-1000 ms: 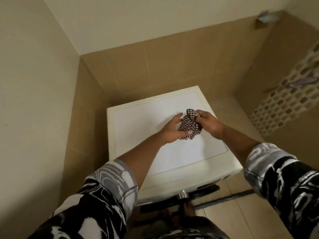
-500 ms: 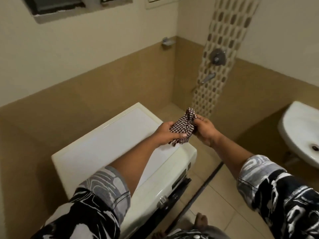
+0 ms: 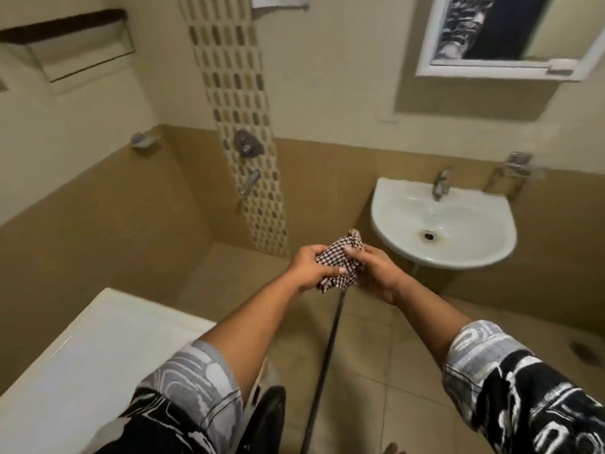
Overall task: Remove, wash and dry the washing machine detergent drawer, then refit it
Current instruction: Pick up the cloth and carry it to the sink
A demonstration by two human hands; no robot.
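Observation:
A bunched brown-and-white checked cloth [image 3: 337, 263] is held in mid-air between both hands. My left hand [image 3: 307, 268] grips its left side and my right hand [image 3: 376, 273] grips its right side. The white washing machine [image 3: 82, 362] lies at the lower left, its top partly covered by my left sleeve. The detergent drawer is not visible in this view.
A white wall basin [image 3: 442, 224] with a chrome tap [image 3: 440, 185] hangs ahead on the right. A shower mixer [image 3: 247, 145] and spout sit on the mosaic tile strip ahead. A dark strip [image 3: 327, 355] runs across the tiled floor. A mirror [image 3: 504, 34] hangs above the basin.
The view has swung right, away from the washing machine and toward the basin. Both hands have carried the cloth off the machine's top into mid-air.

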